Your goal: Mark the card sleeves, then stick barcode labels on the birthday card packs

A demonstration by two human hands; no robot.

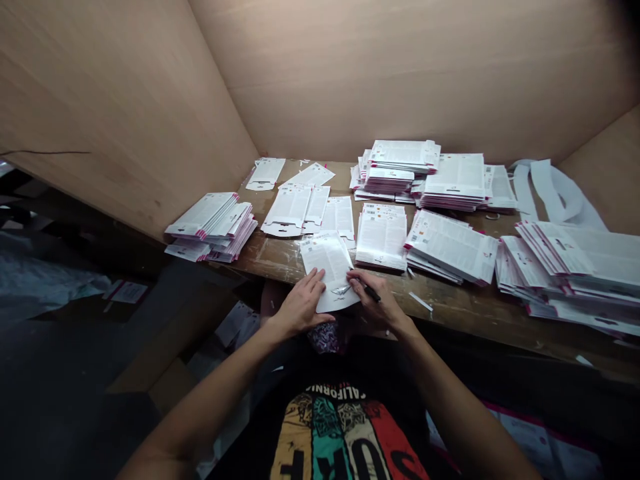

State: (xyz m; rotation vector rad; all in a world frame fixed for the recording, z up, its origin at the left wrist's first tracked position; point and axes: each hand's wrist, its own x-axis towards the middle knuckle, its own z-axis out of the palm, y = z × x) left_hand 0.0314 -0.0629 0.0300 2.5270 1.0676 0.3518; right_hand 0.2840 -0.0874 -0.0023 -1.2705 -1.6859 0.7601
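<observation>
A white printed card sleeve (pixel 327 263) with a hang hole and a dark, shiny patch near its lower end lies at the table's front edge, its bottom reaching past it. My left hand (pixel 303 303) holds the sleeve's left side, fingers on top and thumb along the lower edge. In my right hand (pixel 375 300) is a slim black pen-like tool (pixel 371 292), gripped at the sleeve's right side near the shiny patch. The tool's tip is too small to make out. Just behind lie several similar loose sleeves (pixel 287 205).
Piled sleeves stand at the left (pixel 210 223), at the back right (pixel 405 160) and along the right (pixel 580 260). White strips (pixel 560 193) curl in the right back corner. Tall brown board walls (pixel 400 67) enclose the table (pixel 280 257). A paper scrap (pixel 421 301) lies near the front edge.
</observation>
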